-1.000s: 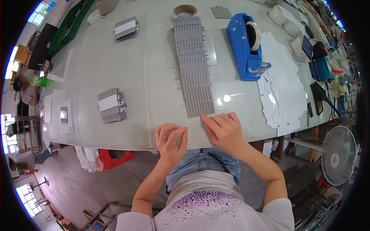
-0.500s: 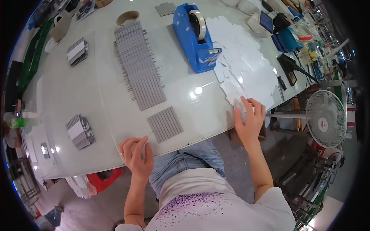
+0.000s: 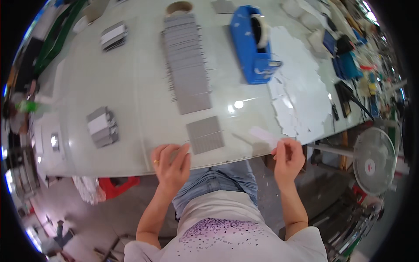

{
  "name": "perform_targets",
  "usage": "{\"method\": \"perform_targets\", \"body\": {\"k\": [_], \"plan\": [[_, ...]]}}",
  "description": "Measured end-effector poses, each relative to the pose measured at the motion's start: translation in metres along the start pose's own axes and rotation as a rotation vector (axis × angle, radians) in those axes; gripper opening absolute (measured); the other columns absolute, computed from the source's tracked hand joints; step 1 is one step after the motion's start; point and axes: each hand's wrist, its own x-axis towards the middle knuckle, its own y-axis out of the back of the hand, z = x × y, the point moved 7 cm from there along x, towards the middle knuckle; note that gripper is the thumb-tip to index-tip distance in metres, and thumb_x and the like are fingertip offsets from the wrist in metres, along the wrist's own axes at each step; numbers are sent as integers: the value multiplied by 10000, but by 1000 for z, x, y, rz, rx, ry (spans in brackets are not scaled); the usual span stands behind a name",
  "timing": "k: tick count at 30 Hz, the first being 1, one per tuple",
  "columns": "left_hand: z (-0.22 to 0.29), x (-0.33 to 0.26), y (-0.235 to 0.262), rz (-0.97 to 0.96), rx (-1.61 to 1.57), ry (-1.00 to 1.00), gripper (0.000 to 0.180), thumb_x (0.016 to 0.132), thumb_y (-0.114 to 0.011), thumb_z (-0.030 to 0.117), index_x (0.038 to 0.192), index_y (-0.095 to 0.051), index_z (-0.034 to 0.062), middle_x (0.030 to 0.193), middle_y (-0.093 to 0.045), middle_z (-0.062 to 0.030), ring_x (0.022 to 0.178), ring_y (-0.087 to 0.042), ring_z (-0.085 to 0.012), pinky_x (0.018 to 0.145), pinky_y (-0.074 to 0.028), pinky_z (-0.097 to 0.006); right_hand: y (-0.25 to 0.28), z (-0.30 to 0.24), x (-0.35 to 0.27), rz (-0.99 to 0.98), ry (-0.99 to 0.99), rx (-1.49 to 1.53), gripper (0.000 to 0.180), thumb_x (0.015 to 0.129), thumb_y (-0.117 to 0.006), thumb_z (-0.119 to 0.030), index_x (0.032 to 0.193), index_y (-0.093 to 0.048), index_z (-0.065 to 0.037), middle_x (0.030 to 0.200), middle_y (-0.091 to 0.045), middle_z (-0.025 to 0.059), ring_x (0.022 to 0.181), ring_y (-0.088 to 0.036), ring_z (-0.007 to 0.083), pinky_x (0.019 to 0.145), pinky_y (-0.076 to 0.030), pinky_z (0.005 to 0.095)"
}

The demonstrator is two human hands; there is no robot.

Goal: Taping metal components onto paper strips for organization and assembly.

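Observation:
My right hand point(image 3: 289, 160), at the table's front edge, pinches the end of a pale paper slip point(image 3: 263, 134) that reaches left over the tabletop. My left hand point(image 3: 171, 165) is at the same edge with bent fingers apart and nothing visible in them. Its fingertips are close to the lower left corner of a square grey ribbed sheet point(image 3: 205, 135), which lies flat between my hands. Beyond it lies a long overlapping row of similar grey sheets point(image 3: 187, 65), with thin ends sticking out along both sides. White paper slips point(image 3: 301, 87) lie spread on the right.
A blue tape dispenser point(image 3: 251, 48) stands beyond the sheets, near a tape roll point(image 3: 179, 8). On the left are two small grey stacks with white bands, one nearer point(image 3: 102, 126) and one farther point(image 3: 114, 36). A fan point(image 3: 374, 161) stands off the table's right side.
My right hand has come away from the paper pile toward me, with a slip now in its fingers. The view has shifted, and my left hand remains near the square sheet's corner.

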Motion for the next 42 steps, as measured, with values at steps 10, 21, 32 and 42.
{"method": "perform_targets", "body": {"k": [10,21,32,42], "plan": [[2,-2,-9,-44,81,-54,308,759,-719,182,1064,-726,137,1069,-561,-38,1020,-522,-248,901,-409,-439,-121,2,33,-592,-580,445,88,918,-654,-77,912,-641,10,699,-603,-3,548,-535,52,501,-420,201],[4,-1,-10,-81,97,-61,297,778,-713,183,1071,-725,139,1090,-564,-34,1037,-521,-239,925,-403,-443,-131,-1,32,-644,-532,396,84,914,-656,-70,916,-646,13,696,-608,-5,539,-534,52,502,-413,201],[5,-1,-11,-112,112,-87,315,781,-711,176,1091,-714,122,1109,-575,-40,1056,-525,-243,938,-406,-445,-132,-2,30,-644,-518,394,83,909,-659,-65,920,-646,16,701,-613,-1,534,-529,47,496,-400,193],[14,-3,-13,-231,236,-127,425,782,-718,212,1191,-664,110,1179,-574,-66,1153,-501,-283,959,-416,-479,-122,1,39,-601,-477,331,91,907,-660,-66,946,-652,16,702,-613,2,531,-529,49,492,-405,200]]}}
